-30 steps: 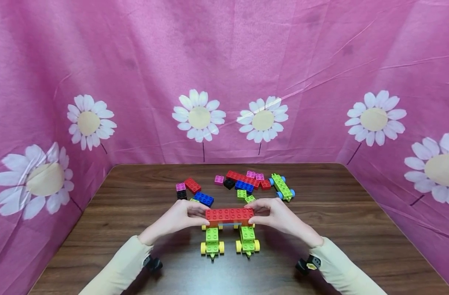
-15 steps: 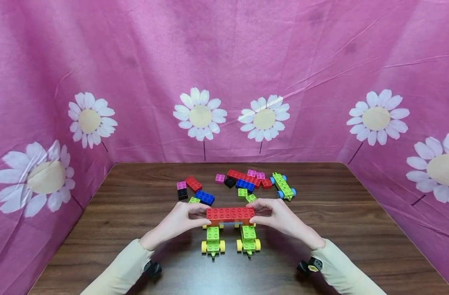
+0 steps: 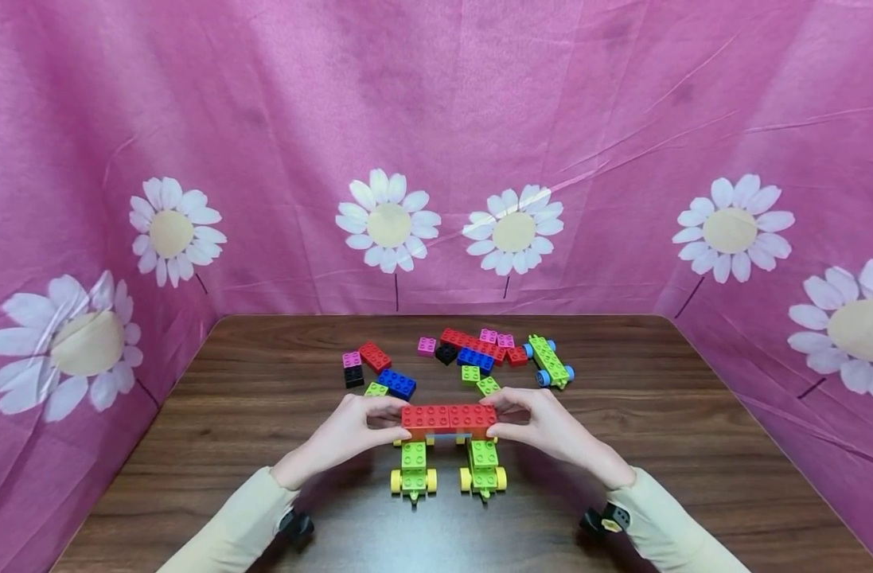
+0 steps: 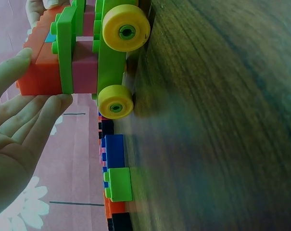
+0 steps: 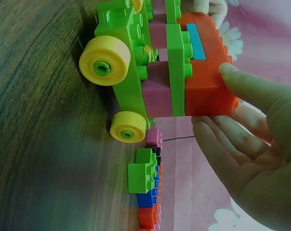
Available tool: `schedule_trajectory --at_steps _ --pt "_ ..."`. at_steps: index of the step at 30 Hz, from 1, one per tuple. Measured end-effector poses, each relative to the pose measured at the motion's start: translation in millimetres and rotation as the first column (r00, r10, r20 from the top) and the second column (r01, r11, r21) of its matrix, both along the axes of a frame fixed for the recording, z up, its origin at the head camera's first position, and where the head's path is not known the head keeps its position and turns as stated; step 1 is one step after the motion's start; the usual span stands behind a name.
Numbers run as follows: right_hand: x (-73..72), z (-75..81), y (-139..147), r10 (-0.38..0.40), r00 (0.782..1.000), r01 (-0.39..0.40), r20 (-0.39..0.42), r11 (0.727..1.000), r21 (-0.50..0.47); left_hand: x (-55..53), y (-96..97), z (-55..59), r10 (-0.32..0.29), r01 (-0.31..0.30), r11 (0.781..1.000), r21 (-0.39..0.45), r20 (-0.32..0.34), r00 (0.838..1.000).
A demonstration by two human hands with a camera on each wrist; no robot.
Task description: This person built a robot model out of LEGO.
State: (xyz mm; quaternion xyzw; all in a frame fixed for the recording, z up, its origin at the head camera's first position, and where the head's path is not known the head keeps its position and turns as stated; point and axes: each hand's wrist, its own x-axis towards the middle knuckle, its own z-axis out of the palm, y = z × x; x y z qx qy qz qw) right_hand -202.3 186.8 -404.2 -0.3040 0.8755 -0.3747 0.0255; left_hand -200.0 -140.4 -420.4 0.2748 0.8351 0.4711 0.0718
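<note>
Two red bricks lie end to end across two green wheeled bases with yellow wheels, the left base and the right base. My left hand pinches the left end of the red row, thumb in front and fingers behind. At the other end, my right hand pinches the red brick the same way. Under it, the right wrist view shows a green piece, a pink brick and the wheels. A strip of blue shows at the red row's front side.
Behind the hands lie loose bricks: a red one, a blue one, a black one and several more. A green base with blue wheels stands at the back right. A pink cloth surrounds the wooden table.
</note>
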Motion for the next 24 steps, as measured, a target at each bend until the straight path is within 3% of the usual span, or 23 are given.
schedule_trajectory --at_steps 10,24 --pt "3.1 -0.1 1.0 0.011 0.999 -0.01 -0.049 1.0 0.017 3.9 1.4 0.0 -0.011 0.011 1.0 0.014 0.004 1.0" --pt "8.5 1.9 4.3 0.027 0.995 -0.025 -0.096 1.0 0.018 5.0 3.7 1.5 -0.038 0.038 0.999 -0.013 -0.042 0.998"
